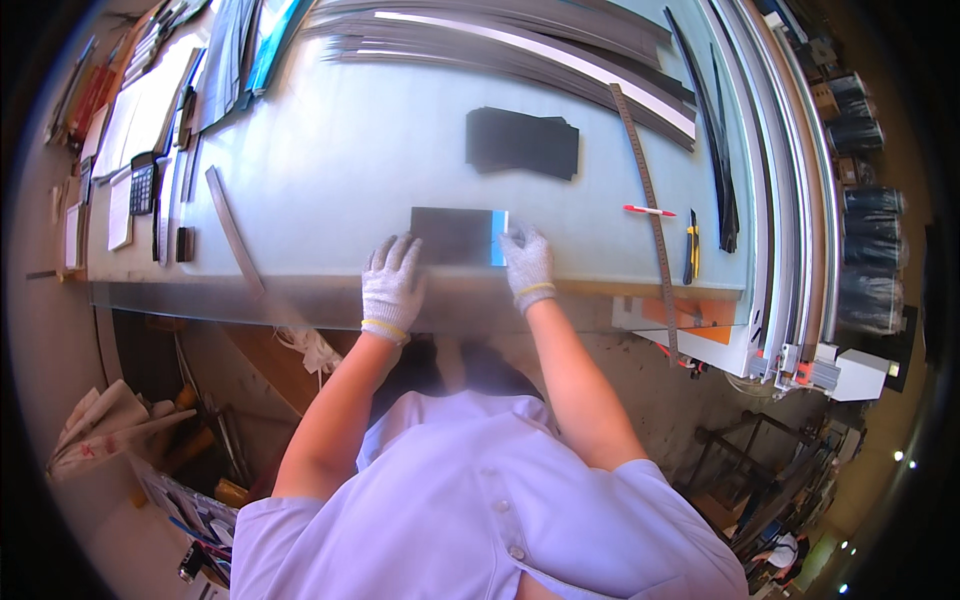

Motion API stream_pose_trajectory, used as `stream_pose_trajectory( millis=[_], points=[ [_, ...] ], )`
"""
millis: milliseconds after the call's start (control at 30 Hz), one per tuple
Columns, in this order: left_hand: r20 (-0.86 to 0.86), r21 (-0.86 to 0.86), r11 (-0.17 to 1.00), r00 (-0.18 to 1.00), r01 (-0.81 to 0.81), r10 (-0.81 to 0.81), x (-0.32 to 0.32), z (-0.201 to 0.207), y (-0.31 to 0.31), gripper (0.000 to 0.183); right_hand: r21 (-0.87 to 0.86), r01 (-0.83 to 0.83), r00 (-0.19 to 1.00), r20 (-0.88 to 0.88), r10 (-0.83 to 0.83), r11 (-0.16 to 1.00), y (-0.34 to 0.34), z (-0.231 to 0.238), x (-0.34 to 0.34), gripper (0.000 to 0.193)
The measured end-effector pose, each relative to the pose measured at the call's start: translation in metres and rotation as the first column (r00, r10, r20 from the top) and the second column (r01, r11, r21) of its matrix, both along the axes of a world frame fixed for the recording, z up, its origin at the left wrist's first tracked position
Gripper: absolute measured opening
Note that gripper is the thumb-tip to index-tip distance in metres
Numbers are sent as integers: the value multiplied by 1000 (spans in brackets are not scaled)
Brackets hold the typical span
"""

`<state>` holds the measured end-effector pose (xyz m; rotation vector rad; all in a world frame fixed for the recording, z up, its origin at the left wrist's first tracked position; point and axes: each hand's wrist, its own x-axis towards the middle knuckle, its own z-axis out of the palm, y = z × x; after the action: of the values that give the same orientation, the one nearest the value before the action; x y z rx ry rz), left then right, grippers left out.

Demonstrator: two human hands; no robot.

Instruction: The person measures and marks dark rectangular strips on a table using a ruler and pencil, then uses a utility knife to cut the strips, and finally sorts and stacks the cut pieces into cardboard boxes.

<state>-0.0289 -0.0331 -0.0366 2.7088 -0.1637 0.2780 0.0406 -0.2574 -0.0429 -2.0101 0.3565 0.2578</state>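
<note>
A dark rectangular sheet (452, 236) lies flat on the glass-topped table near its front edge. Along its right end runs a blue strip (499, 238) with a pale border. My left hand (393, 282), in a pale knit glove, rests at the sheet's left end, fingers stretched out and apart. At the right end, my gloved right hand (528, 262) has its fingers bent together on the edge by the blue strip; the exact grip is partly hidden. Beyond the sheet sits a loose stack of similar dark sheets (522, 143).
A long ruler (646, 180) crosses the right side, under a red-and-white pen (650, 211). Nearby lies a yellow-and-black utility knife (692, 250). Long dark strips (560, 45) spread across the back. A metal strip (232, 228) and a calculator (143, 188) are at left. Metal rails (790, 180) border the right.
</note>
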Motion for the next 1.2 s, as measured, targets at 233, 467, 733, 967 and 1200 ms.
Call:
stream_pose_trajectory(
  millis=[233,467,733,967,1200],
  points=[
    [-2,-36,999,1000,-12,12,-8,-5,3,48,229,59,987,-162,-21,972,-21,-1,17,33],
    [-15,-61,998,1000,-14,13,-18,-5,11,50,53,-102,986,-127,108,993,-20,-3,13,35],
    [-31,-71,997,999,-43,41,-32,3,22,53,-68,-248,961,106,254,966,1,-44,27,32],
    [5,-24,959,960,-281,282,-58,2,71,58,-419,-335,828,297,476,844,66,7,60,36],
    [99,101,483,492,-870,865,-28,3,207,52,-604,-442,626,322,710,663,62,12,18,46]
  ],
)
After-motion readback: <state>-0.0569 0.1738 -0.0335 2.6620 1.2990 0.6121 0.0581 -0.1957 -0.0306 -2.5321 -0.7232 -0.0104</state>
